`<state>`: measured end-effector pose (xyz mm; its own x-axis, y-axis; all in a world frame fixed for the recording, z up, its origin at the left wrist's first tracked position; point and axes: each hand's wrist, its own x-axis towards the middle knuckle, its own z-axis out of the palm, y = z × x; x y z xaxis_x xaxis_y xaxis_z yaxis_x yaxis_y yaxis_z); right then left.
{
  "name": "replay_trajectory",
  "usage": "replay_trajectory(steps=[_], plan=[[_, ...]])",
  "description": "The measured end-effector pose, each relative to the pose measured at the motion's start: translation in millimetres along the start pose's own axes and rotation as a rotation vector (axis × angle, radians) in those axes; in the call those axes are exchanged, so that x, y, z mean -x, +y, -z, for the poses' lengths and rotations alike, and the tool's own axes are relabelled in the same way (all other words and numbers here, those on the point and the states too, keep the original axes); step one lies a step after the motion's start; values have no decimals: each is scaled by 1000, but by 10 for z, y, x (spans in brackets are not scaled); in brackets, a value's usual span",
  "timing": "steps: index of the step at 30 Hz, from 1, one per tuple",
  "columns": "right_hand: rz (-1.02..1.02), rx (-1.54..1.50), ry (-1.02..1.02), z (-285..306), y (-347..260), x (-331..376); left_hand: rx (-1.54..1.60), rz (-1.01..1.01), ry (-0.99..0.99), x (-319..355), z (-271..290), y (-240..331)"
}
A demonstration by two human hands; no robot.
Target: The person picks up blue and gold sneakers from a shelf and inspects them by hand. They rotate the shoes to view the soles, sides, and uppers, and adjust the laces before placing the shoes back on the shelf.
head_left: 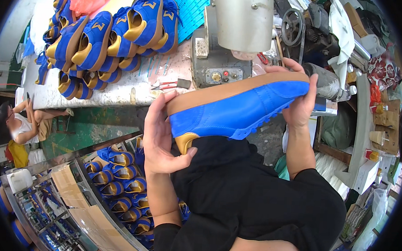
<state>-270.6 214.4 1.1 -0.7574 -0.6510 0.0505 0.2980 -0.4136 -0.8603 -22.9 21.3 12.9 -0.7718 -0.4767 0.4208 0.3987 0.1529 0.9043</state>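
Between my two hands I hold a blue shoe [238, 110] on its side, its tan sole turned up and away from me. My left hand [162, 135] grips the heel end, the thumb by the gold heel collar. At the toe, my right hand [300, 96] closes round the tip, fingers over the sole and thumb on the near side. Just beyond the shoe stands a machine [226, 75] with a dial, small buttons and a grey metal cylinder [243, 21]. Red-handled pliers or snips [166, 85] lie on the table left of it.
Several blue and gold shoes [94, 40] are piled on the white table [134, 92] at the far left. A rack [82, 187] at lower left holds more. A turquoise basket [189, 9] sits behind. Far left, another person [26, 125] sits. Shelves with bottles [364, 134] line the right.
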Motion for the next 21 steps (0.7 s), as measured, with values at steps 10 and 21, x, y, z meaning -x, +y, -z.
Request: replay_trajectory(steps=[10, 21], plan=[[201, -30, 112, 410, -238, 74, 195, 87, 12, -616, -203, -156], [163, 119, -2, 38, -2, 47, 148, 196, 142, -518, 199, -189]])
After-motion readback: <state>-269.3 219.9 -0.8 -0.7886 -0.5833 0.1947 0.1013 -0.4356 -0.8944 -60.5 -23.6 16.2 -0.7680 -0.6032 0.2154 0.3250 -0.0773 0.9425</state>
